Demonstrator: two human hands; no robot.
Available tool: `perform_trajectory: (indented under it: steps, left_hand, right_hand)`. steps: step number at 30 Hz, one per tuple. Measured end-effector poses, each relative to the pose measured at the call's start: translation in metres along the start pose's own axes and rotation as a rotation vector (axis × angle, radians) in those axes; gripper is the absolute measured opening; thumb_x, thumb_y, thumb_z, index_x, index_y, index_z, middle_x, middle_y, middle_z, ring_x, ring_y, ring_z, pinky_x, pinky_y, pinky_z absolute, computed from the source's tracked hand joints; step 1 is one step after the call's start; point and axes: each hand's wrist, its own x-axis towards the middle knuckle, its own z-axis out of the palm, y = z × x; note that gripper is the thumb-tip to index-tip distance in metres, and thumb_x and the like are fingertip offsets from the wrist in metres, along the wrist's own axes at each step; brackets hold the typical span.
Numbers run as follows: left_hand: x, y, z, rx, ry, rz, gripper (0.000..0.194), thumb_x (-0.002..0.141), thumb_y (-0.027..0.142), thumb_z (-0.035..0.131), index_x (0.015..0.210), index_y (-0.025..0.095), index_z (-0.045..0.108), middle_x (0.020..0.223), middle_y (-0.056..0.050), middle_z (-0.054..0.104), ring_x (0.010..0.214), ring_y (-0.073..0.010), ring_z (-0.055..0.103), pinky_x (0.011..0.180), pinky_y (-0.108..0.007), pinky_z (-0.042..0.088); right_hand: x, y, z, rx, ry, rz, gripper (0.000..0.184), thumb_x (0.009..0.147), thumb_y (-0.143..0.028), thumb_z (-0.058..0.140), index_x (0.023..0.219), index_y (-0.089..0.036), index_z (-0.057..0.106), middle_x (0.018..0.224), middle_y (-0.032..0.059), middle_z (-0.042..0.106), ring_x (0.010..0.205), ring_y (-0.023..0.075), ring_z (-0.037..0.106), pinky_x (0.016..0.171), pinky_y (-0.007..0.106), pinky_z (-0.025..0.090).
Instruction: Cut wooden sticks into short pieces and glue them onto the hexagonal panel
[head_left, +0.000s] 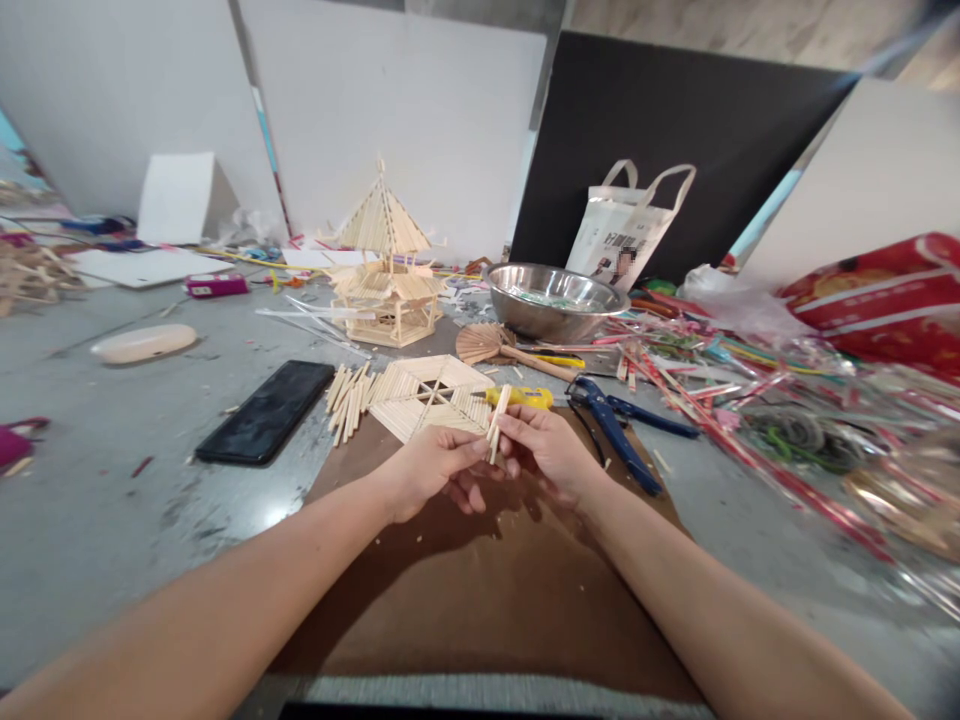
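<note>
Between my two hands a few thin wooden sticks stand nearly upright above a brown mat. My left hand pinches their lower part from the left. The fingers of my right hand close on the same sticks from the right. Just behind my hands lies a hexagonal stick panel with an opening at its centre. A pile of loose sticks touches or nearly touches its left side. Partly behind the held sticks is a yellow-handled tool.
A stick pagoda model stands behind the panel, beside a steel bowl. A black phone lies left. Blue-handled pliers or a similar tool and tangled strips are at right. A white bag leans on a black board.
</note>
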Motion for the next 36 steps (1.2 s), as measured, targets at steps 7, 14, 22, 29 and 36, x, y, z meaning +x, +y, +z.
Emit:
perform_trajectory:
  steps: [7,14,22,29,36]
  left_hand:
    - [0.0007,0.0016,-0.0023,-0.105,-0.023,-0.042,0.026,0.070,0.035,0.053,0.086,0.014,0.057,0.078,-0.005,0.062,0.045,-0.0069,0.056,0.041,-0.017,0.044]
    - [-0.0009,0.0037,-0.0045,-0.172,-0.124,-0.075,0.022,0.072,0.029,0.052,0.086,0.013,0.055,0.078,-0.006,0.062,0.047,-0.0065,0.056,0.043,-0.016,0.044]
    - [0.0000,0.0024,-0.0037,-0.166,-0.119,-0.067,0.024,0.071,0.029,0.054,0.087,0.012,0.056,0.075,-0.005,0.060,0.047,-0.0067,0.056,0.044,-0.016,0.044]
    - [0.0003,0.0004,-0.0016,-0.079,-0.055,0.008,0.024,0.069,0.033,0.055,0.080,0.012,0.056,0.073,-0.003,0.057,0.048,-0.0064,0.055,0.045,-0.018,0.044]
    - [0.0035,-0.0015,0.0003,0.151,0.067,0.058,0.028,0.069,0.037,0.052,0.080,0.012,0.056,0.073,-0.003,0.058,0.047,-0.0074,0.055,0.044,-0.019,0.044]
  right_hand:
    - [-0.0016,-0.0004,0.0040,0.072,-0.024,-0.042,0.018,0.066,-0.031,0.058,0.066,-0.016,0.050,0.042,-0.0092,0.041,0.030,0.0009,0.031,0.030,0.013,0.023]
    - [-0.0033,0.0019,0.0064,0.121,-0.070,-0.075,0.014,0.069,-0.029,0.055,0.066,-0.016,0.050,0.042,-0.0085,0.041,0.030,0.0011,0.032,0.030,0.013,0.022]
    - [-0.0035,0.0009,0.0075,0.110,-0.044,-0.093,0.017,0.067,-0.030,0.057,0.066,-0.015,0.051,0.041,-0.0082,0.040,0.031,0.0014,0.032,0.030,0.013,0.022]
    - [-0.0061,-0.0020,0.0099,0.008,0.017,-0.111,0.018,0.067,-0.031,0.056,0.074,-0.015,0.051,0.045,-0.0077,0.043,0.031,0.0013,0.033,0.030,0.014,0.023]
    - [-0.0062,-0.0019,0.0088,-0.161,0.061,-0.186,0.024,0.070,-0.038,0.051,0.074,-0.015,0.050,0.048,-0.0068,0.045,0.032,0.0019,0.036,0.031,0.015,0.024]
